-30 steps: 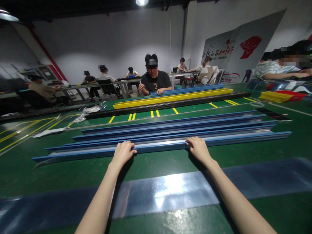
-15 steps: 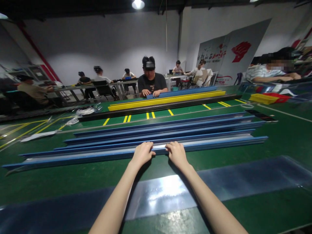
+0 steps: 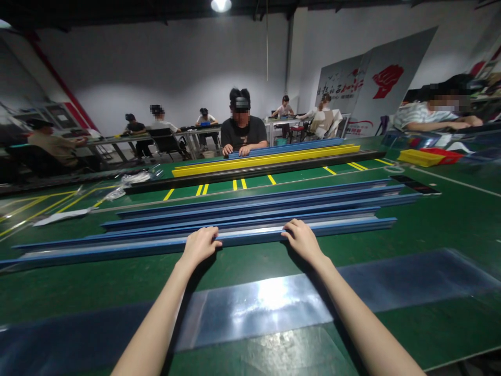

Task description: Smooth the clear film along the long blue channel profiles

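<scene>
A long blue U-shaped channel strip [image 3: 250,238] lies across the green table, the nearest of several. My left hand [image 3: 200,246] is closed on its near wall, fingers curled over into the groove and thumb on the near side. Farther right along that same wall, my right hand [image 3: 304,241] grips it in a like way. Just beyond lie more blue channel strips [image 3: 266,202], roughly parallel. Under my forearms a long flat clear plastic sheet [image 3: 376,284] is stretched out, shining in the lamp light.
Farther back lie a black strip [image 3: 250,172] and a yellow strip [image 3: 270,160]. A phone [image 3: 417,185] is at the right, near yellow and red trays [image 3: 420,157]. A person [image 3: 243,133] sits opposite with hands on a blue strip. Plastic wrapping [image 3: 139,177] lies at back left.
The nearest channel strip has slid left, its left end reaching the picture's edge. My hands have moved apart along it, the left one leftward and the right one rightward.
</scene>
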`<state>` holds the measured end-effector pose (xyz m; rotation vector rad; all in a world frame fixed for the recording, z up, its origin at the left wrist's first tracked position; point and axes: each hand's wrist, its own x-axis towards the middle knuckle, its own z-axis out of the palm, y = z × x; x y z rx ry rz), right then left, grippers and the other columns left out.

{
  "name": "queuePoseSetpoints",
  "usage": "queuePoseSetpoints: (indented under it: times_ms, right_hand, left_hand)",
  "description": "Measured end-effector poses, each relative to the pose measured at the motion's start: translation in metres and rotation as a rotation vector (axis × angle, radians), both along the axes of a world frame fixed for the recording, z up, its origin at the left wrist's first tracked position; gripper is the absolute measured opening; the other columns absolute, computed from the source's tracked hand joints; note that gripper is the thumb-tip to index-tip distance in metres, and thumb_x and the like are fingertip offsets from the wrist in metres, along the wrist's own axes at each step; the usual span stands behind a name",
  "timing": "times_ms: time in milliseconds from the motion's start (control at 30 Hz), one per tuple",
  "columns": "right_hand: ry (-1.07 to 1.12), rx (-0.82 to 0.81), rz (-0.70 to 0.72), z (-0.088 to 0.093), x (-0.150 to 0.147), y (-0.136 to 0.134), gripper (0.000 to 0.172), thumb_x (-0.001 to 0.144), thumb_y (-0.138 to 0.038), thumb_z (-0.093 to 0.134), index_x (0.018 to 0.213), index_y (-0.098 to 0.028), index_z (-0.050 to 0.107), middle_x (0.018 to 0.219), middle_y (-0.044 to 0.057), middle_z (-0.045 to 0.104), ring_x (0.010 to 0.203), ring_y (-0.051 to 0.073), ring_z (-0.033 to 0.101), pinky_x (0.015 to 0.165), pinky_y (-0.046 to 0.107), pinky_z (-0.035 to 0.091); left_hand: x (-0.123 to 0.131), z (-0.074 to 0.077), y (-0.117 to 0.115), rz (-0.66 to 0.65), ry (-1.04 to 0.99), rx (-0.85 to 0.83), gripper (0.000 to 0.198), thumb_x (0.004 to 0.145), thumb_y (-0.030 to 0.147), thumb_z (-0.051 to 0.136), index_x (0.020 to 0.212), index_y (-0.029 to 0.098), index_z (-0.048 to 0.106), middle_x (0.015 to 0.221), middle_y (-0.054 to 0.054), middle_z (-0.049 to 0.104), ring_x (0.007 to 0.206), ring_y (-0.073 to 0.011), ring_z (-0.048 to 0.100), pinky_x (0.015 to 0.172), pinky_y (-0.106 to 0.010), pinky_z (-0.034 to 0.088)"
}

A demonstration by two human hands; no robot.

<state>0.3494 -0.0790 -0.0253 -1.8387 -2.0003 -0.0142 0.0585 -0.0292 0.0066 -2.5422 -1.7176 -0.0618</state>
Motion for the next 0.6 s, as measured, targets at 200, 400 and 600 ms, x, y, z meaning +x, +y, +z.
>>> queuePoseSetpoints:
  times_ms: [200, 400, 600]
  right_hand:
    - [-0.108, 0.123, -0.014, 0.003, 0.014, 0.008, 0.024, 0.074, -0.037, 0.059, 0.093, -0.022, 0.06, 0.101, 0.005, 0.058, 0.093, 0.021, 0.046, 0.075, 0.032, 0.03]
    - [-0.132, 0.196, -0.075, 0.0, 0.019, 0.014, 0.038, 0.071, -0.044, 0.061, 0.101, -0.021, 0.057, 0.106, 0.007, 0.056, 0.097, 0.023, 0.044, 0.077, 0.033, 0.03]
    - [-0.125, 0.192, -0.045, 0.002, 0.015, 0.021, 0.026, 0.073, -0.036, 0.06, 0.097, -0.023, 0.058, 0.106, 0.004, 0.057, 0.097, 0.021, 0.045, 0.078, 0.033, 0.029]
  left_hand:
    - [-0.007, -0.007, -0.001, 0.005, -0.11, 0.05, 0.021, 0.08, 0.042, 0.047, 0.079, 0.022, 0.052, 0.087, -0.001, 0.06, 0.088, -0.019, 0.054, 0.069, -0.026, 0.038]
    - [-0.006, -0.016, 0.007, 0.037, -0.228, 0.131, 0.037, 0.087, 0.044, 0.032, 0.07, 0.02, 0.055, 0.081, -0.004, 0.059, 0.084, -0.0193, 0.053, 0.072, -0.029, 0.039]
    - [0.0, -0.03, 0.017, 0.077, -0.28, 0.304, 0.025, 0.086, 0.035, 0.038, 0.081, 0.02, 0.058, 0.092, -0.006, 0.058, 0.089, -0.021, 0.05, 0.077, -0.032, 0.04]
